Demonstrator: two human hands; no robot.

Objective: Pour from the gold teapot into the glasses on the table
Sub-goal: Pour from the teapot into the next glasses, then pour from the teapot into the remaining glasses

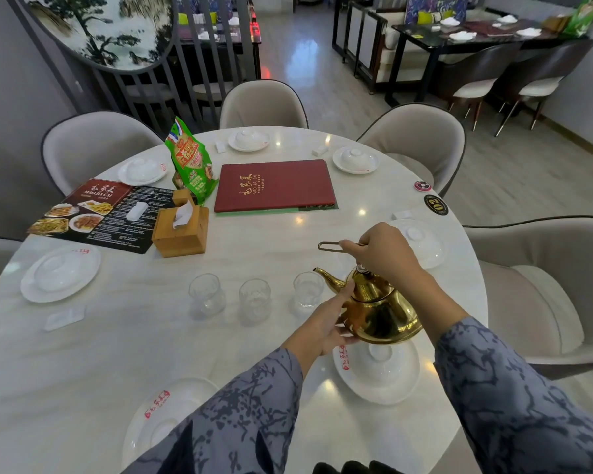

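The gold teapot [380, 311] hangs above the white round table [117, 354], tilted with its spout toward the left. My right hand [386, 249] grips its thin wire handle from above. My left hand [326, 325] rests flat against the pot's left side and underside. Three clear glasses stand in a row: the left glass [206, 293], the middle glass [254, 299] and the right glass [308, 290]. The spout tip sits just right of the right glass's rim. No stream of liquid is visible.
White plates with upturned bowls ring the table, one [377, 371] directly under the teapot. A wooden tissue box [181, 230], a green snack bag [189, 162], a red menu book [274, 185] and a photo menu [93, 213] lie farther back. Grey chairs surround the table.
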